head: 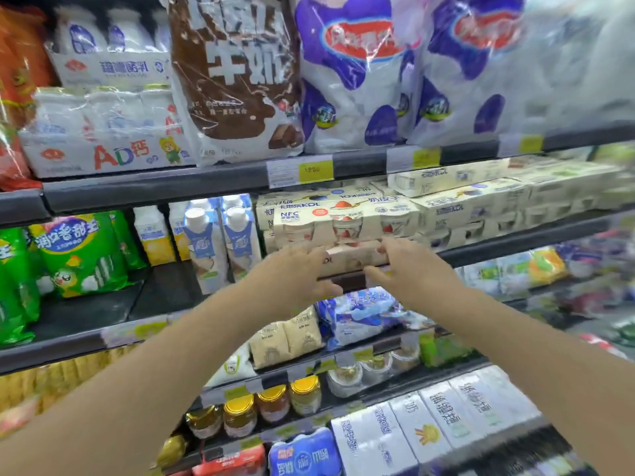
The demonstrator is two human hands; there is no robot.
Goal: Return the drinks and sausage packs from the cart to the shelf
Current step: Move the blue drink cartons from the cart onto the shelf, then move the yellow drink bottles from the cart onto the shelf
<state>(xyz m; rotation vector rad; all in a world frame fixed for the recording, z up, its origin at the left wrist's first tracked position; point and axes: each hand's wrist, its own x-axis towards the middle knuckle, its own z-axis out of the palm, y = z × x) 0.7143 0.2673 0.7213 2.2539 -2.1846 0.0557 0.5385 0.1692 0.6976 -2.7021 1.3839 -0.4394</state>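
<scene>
Yogurt pack point(347, 221) on shelf point(515, 242), base behind blurred fingers point(395, 245)

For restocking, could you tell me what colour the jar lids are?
Yellow-gold lids on the jars, clearest in the head view.

A shop: tiered shelves point(192, 187) of packaged dairy, yellow price tags point(314, 170).

Dark tiered shelving point(154, 194), seemingly chilled.
</scene>
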